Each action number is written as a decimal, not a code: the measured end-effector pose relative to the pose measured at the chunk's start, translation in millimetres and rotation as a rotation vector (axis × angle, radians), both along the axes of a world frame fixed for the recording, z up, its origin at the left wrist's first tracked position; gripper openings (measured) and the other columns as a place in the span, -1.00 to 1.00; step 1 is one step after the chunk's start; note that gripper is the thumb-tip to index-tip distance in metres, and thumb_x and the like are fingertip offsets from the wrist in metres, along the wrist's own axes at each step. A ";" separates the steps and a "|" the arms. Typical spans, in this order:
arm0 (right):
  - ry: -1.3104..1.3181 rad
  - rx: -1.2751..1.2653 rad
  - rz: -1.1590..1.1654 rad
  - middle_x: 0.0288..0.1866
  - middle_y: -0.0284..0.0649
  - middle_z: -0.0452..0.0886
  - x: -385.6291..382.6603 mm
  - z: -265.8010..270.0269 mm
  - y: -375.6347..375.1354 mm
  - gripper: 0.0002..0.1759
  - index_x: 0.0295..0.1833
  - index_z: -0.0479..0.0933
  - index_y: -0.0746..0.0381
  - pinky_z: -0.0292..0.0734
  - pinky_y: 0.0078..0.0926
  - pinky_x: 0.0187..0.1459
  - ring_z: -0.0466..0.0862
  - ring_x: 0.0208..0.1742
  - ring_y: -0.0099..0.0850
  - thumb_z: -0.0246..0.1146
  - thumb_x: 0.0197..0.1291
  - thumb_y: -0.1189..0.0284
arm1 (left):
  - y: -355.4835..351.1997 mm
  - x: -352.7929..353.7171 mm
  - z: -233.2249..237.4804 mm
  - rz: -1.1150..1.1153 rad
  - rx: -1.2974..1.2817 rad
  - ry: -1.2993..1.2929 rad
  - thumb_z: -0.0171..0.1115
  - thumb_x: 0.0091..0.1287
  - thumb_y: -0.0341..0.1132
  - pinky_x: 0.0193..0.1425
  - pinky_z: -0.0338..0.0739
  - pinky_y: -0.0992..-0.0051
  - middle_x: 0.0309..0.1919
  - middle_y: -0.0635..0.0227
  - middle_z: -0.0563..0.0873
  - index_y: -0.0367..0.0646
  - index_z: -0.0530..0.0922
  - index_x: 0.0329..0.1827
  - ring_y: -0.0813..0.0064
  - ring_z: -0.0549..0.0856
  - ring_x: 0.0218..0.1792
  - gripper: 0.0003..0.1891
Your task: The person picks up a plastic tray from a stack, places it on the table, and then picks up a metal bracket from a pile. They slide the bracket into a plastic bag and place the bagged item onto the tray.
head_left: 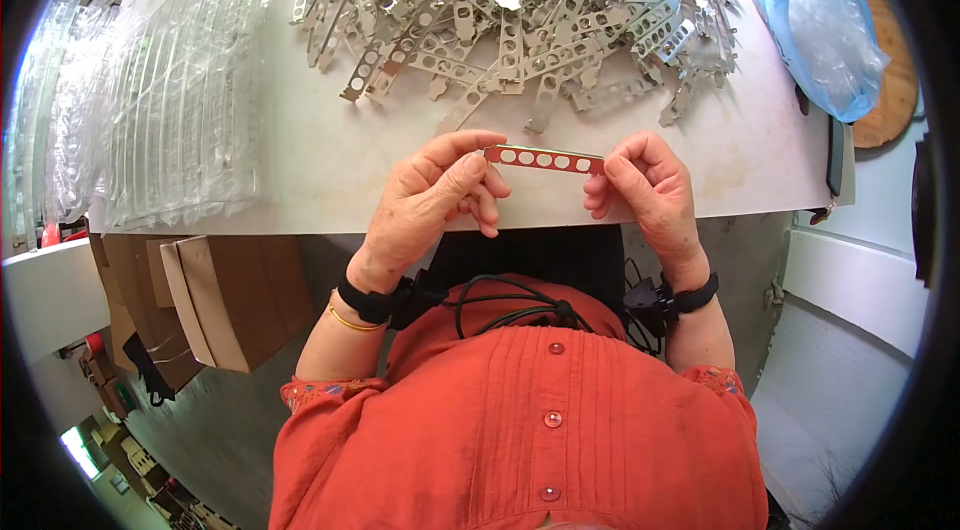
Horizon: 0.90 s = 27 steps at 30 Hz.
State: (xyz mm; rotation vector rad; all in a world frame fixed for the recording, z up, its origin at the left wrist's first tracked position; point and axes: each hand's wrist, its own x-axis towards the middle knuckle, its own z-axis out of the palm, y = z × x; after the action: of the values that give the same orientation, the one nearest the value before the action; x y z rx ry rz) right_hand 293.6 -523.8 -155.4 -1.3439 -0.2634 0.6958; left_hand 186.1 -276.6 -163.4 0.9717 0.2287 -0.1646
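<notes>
A slim metal bracket [540, 159] with a row of several round holes is held up level above the table's front edge; its face reflects red. My left hand [440, 185] pinches its left end between thumb and forefinger, the other fingers loosely curled. At the opposite end, my right hand [645, 185] grips the tip between thumb and bent fingers. Beyond both hands lies a large heap of similar metal brackets [510, 30], tangled in all directions, some of them also showing red.
Stacked clear plastic trays [185, 100] stand on the left of the white table [330, 170]. A blue plastic bag [825, 30] sits at the right edge, near a dark object [835, 155]. Cardboard boxes [235, 300] are below on the left. Black cables [515, 305] lie across my lap.
</notes>
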 end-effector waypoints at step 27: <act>0.012 0.011 0.051 -0.20 -0.22 0.71 2.1 2.2 -2.8 -0.69 0.17 0.47 0.32 0.64 -0.60 -0.20 0.71 -0.24 -0.52 0.28 0.36 0.54 | 8.2 -0.9 3.4 -0.073 -0.050 0.087 0.05 0.58 -0.21 -0.44 0.67 0.50 -0.36 0.16 0.73 -0.24 0.48 -0.03 0.45 0.74 -0.52 -0.76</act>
State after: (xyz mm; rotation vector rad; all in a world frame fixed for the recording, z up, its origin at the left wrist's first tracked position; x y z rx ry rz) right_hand 295.7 -526.5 -153.1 -1.3260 -0.2926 0.7440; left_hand 185.2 -268.5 -160.0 0.9247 0.2677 -0.2790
